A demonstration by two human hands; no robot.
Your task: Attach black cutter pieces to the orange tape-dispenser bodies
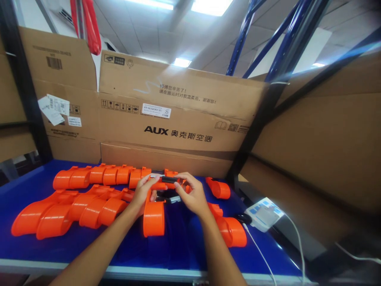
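My left hand is closed around the arm of an orange plastic part, whose wide ring hangs below the fingers. A slim rod-like item with a pale end and a black section lies across between both hands; its kind cannot be made out. My right hand pinches the black section near its right end, thumb and fingers bent. Just beneath the hands, a silver-and-black tool shows in part on the blue surface. Fingertips of both hands partly hide the held pieces.
Two rows of similar orange parts fill the left of the blue table. More orange parts lie on the right. A white power strip with cables sits at the right edge. Cardboard panels stand behind, beside dark metal posts.
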